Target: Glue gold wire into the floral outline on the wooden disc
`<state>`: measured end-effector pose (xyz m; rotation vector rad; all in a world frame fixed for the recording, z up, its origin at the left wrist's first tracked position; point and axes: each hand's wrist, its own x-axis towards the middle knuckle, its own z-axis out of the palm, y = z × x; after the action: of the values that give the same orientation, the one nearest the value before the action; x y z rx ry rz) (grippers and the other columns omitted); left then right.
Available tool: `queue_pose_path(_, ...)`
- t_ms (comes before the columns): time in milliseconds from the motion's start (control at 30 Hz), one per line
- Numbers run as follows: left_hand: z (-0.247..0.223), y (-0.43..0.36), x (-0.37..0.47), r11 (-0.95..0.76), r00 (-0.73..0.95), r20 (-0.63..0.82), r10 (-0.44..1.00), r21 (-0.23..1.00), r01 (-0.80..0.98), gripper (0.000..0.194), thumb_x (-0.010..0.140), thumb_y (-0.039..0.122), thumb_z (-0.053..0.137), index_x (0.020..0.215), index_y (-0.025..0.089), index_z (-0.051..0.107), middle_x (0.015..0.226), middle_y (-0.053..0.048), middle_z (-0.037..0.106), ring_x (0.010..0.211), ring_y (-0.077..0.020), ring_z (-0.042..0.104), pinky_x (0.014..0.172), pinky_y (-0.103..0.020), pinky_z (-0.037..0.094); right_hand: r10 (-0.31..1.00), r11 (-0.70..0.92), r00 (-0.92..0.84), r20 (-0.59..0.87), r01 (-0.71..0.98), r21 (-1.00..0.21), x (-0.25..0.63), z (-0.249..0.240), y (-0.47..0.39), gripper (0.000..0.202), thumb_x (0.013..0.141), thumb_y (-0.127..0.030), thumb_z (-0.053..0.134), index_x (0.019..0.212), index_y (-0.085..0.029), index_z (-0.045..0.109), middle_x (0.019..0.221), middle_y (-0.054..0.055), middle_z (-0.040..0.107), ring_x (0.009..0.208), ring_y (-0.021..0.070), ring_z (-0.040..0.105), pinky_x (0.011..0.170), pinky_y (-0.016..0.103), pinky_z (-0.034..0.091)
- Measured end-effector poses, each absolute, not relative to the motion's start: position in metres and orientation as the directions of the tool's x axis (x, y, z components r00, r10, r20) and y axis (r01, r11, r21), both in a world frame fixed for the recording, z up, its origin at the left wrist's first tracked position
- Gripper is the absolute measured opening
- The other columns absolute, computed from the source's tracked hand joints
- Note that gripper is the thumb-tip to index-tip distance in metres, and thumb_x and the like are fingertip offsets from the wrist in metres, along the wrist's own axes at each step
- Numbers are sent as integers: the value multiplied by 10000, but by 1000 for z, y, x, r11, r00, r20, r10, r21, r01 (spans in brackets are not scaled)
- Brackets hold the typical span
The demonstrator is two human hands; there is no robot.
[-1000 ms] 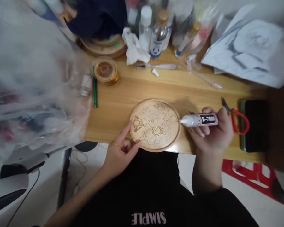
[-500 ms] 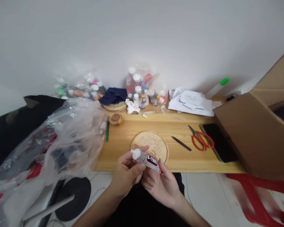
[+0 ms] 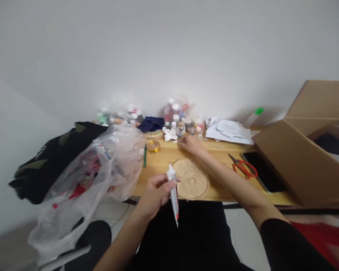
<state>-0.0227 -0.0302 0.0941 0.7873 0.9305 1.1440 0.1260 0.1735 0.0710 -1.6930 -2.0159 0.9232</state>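
My left hand (image 3: 157, 197) is closed around a silver glue tube (image 3: 173, 195), which stands nearly upright with its white nozzle pointing up. A thin strip of gold wire (image 3: 154, 184) also shows at the fingers of that hand. My right hand (image 3: 192, 144) reaches to the back of the table, fingertips together and low by the small bottles (image 3: 180, 130). What lies between those fingertips is hidden. Between my arms, a round wooden disc (image 3: 191, 178) with outlines drawn on it lies flat on the table, just right of the tube.
Left on the table are a spool of gold wire (image 3: 153, 146), a green pencil (image 3: 145, 156) and a plastic bag (image 3: 113, 165). To the right lie red-handled scissors (image 3: 245, 168), a phone (image 3: 261, 171), papers (image 3: 228, 130) and an open cardboard box (image 3: 296, 162).
My right hand has let go of the glue tube and moved forward to the back of the table. The tube has turned upright in my left hand. The view has shifted.
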Motion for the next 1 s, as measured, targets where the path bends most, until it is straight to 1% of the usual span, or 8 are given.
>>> queue_pose_path(100,102,-39,-31,262,195,-205,959,901,-346,496,620,585,843,731,116,725,392,110,324,331,-4,195,359,-176,101,966,113,-226,-127,808,-578,109,65,170,360,947,-391,599,1232,-171,596,1270,100,603,1111,213,613,951,441,541)
queue_pose_path(233,110,-49,-38,286,236,-216,947,904,-318,509,608,612,826,760,132,753,416,94,347,360,-19,216,386,-196,112,960,162,-262,-101,811,-562,109,67,164,324,949,-383,598,1188,-165,613,1223,92,624,1068,194,626,925,414,551)
queue_pose_path(367,111,-54,-36,281,286,-198,937,916,-285,490,595,622,832,716,152,769,518,28,494,455,-49,323,448,-213,187,941,235,-336,-31,718,-655,130,99,138,180,937,-266,596,937,-115,693,868,80,693,772,143,644,793,329,548)
queue_pose_path(500,113,-59,-29,180,390,-61,919,944,-276,474,682,651,778,657,178,761,621,-26,597,582,-108,464,555,-242,321,891,361,-433,138,488,-795,164,150,68,181,886,-360,656,904,-199,737,812,13,686,702,101,606,686,252,518)
queue_pose_path(567,117,-62,-24,163,458,-12,889,943,-292,472,731,652,744,654,186,756,617,-22,585,560,-105,449,555,-248,331,766,483,-508,394,50,-874,177,166,30,140,837,-339,715,877,-212,758,775,14,680,716,115,621,648,251,517)
queue_pose_path(667,125,-66,-17,180,541,0,841,943,-279,517,757,684,699,629,185,740,615,-30,570,521,-105,420,537,-261,334,822,293,-413,391,-283,-913,183,164,-9,83,825,-265,744,896,-226,766,729,-2,662,637,97,618,564,222,510)
queue_pose_path(767,131,-71,-11,214,555,-51,830,949,-232,566,726,735,686,596,186,722,616,-41,565,504,-112,409,518,-273,327,861,97,-407,306,-459,-883,177,145,-24,83,858,-282,720,905,-224,758,714,-6,657,603,94,637,527,210,518)
queue_pose_path(1000,129,-76,-5,210,564,-42,825,949,-236,544,744,726,677,585,206,705,551,-20,505,530,-133,418,553,-287,344,863,-12,-437,253,-519,-855,168,134,-32,184,860,-394,713,831,-213,730,683,-1,680,565,112,657,517,226,541)
